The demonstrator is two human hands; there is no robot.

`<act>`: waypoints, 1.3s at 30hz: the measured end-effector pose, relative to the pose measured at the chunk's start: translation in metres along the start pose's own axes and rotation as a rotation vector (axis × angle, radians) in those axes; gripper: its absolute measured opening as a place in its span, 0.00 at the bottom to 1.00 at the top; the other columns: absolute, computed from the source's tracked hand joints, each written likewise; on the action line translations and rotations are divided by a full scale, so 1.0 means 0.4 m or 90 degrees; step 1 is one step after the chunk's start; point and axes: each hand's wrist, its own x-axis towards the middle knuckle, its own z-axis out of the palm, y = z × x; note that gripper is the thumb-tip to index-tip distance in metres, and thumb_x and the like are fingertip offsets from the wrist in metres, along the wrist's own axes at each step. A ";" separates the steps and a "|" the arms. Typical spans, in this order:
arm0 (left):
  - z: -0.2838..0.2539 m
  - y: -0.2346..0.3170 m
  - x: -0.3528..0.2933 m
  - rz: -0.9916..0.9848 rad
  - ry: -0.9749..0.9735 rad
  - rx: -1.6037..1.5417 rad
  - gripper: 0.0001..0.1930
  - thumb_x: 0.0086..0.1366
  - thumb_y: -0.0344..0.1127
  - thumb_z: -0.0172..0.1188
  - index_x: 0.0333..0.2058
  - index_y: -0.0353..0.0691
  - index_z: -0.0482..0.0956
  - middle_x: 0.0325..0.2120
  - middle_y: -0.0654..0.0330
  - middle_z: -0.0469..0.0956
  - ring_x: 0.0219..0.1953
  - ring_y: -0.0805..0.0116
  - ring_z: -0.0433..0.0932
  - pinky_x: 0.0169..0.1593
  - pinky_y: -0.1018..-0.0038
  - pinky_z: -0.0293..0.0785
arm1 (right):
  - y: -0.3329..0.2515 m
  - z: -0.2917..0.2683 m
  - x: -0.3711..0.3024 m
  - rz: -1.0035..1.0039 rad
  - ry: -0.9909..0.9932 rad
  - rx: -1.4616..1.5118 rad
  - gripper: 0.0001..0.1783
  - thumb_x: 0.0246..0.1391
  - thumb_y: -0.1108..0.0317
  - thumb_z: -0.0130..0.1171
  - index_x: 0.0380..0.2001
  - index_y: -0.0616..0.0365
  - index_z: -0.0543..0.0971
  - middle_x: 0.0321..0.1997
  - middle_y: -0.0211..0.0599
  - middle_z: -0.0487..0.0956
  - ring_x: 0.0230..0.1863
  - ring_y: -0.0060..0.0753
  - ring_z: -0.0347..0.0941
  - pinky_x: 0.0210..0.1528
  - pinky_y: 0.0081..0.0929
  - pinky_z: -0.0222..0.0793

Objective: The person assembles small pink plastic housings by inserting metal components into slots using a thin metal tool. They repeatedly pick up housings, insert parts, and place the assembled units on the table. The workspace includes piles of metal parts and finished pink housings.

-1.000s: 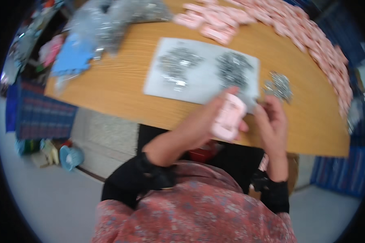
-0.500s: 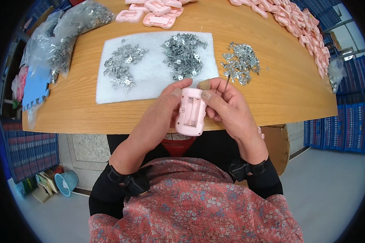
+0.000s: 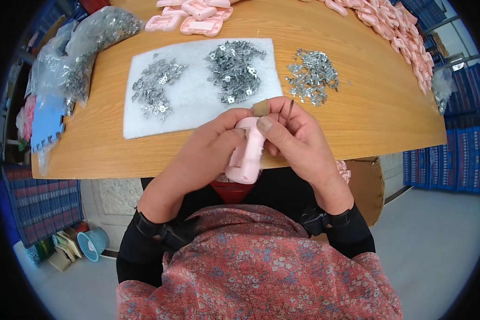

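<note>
A pink plastic casing (image 3: 245, 165) with a long recess, likely a battery compartment, is held tilted between my hands at the table's near edge. My left hand (image 3: 208, 152) is closed round its left side, thumb pressed at the recess. My right hand (image 3: 298, 136) pinches the top right corner; tan tape (image 3: 260, 108) wraps one fingertip. A thin dark metal tool (image 3: 290, 111) sticks up between the right fingers; its kind is hidden. Beyond the hands, a white foam sheet (image 3: 192, 104) bears two heaps of small metal contact pieces (image 3: 234, 74).
Another heap of metal pieces (image 3: 313, 77) lies on the wooden table (image 3: 368, 122), right of the foam. Pink casings (image 3: 200, 26) are piled at the back, with many more pink casings (image 3: 394, 34) along the right edge. Plastic bags of metal parts (image 3: 82, 58) stand at the left.
The casing has turned and tilted, so its recess shows less. My left thumb has moved from its top edge down onto the recess. The right hand keeps its pinch and the tool.
</note>
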 end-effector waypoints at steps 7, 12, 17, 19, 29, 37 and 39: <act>-0.019 -0.018 -0.005 -0.159 -0.102 -0.616 0.22 0.72 0.48 0.46 0.56 0.38 0.69 0.30 0.62 0.70 0.22 0.76 0.66 0.24 0.81 0.59 | 0.043 0.001 0.004 -0.116 0.029 -0.047 0.14 0.61 0.69 0.61 0.48 0.61 0.74 0.28 0.19 0.72 0.30 0.08 0.64 0.33 0.12 0.62; -0.022 -0.030 -0.009 -0.169 -0.154 -0.686 0.24 0.73 0.48 0.45 0.58 0.38 0.69 0.30 0.62 0.70 0.22 0.75 0.64 0.26 0.79 0.60 | 0.045 0.015 0.008 -0.144 0.031 -0.064 0.16 0.59 0.69 0.63 0.48 0.62 0.75 0.26 0.18 0.71 0.26 0.09 0.62 0.29 0.11 0.60; -0.017 -0.034 -0.009 -0.205 -0.161 -0.705 0.24 0.72 0.49 0.45 0.58 0.39 0.69 0.30 0.62 0.69 0.23 0.73 0.64 0.26 0.78 0.59 | 0.049 0.005 0.015 -0.117 0.020 -0.112 0.14 0.57 0.67 0.65 0.43 0.63 0.78 0.24 0.18 0.70 0.25 0.08 0.61 0.27 0.12 0.59; -0.017 -0.044 -0.011 -0.198 -0.177 -0.703 0.24 0.72 0.48 0.45 0.59 0.39 0.68 0.30 0.61 0.69 0.23 0.73 0.64 0.25 0.78 0.58 | 0.043 -0.010 0.018 -0.070 0.000 -0.134 0.13 0.57 0.69 0.65 0.42 0.63 0.79 0.27 0.19 0.72 0.28 0.09 0.63 0.30 0.12 0.61; -0.050 -0.035 -0.030 -0.115 -0.165 -0.588 0.25 0.73 0.41 0.47 0.64 0.34 0.62 0.35 0.62 0.74 0.30 0.71 0.74 0.32 0.78 0.72 | 0.023 -0.066 0.030 -0.057 0.103 -0.111 0.11 0.55 0.69 0.66 0.41 0.62 0.80 0.27 0.18 0.73 0.28 0.09 0.64 0.32 0.12 0.63; -0.097 -0.031 -0.107 -0.099 0.002 -0.504 0.28 0.68 0.41 0.58 0.61 0.31 0.64 0.38 0.60 0.78 0.34 0.69 0.81 0.41 0.67 0.84 | -0.010 0.017 0.099 -0.213 0.067 -0.552 0.10 0.52 0.71 0.65 0.39 0.59 0.80 0.29 0.35 0.76 0.27 0.31 0.73 0.33 0.26 0.70; -0.121 -0.059 -0.120 -0.055 -0.030 -0.587 0.25 0.68 0.41 0.58 0.57 0.34 0.65 0.41 0.54 0.78 0.38 0.62 0.82 0.45 0.59 0.83 | -0.014 0.042 0.125 -0.257 0.059 -0.636 0.09 0.51 0.72 0.65 0.38 0.57 0.81 0.30 0.38 0.76 0.28 0.36 0.74 0.32 0.29 0.71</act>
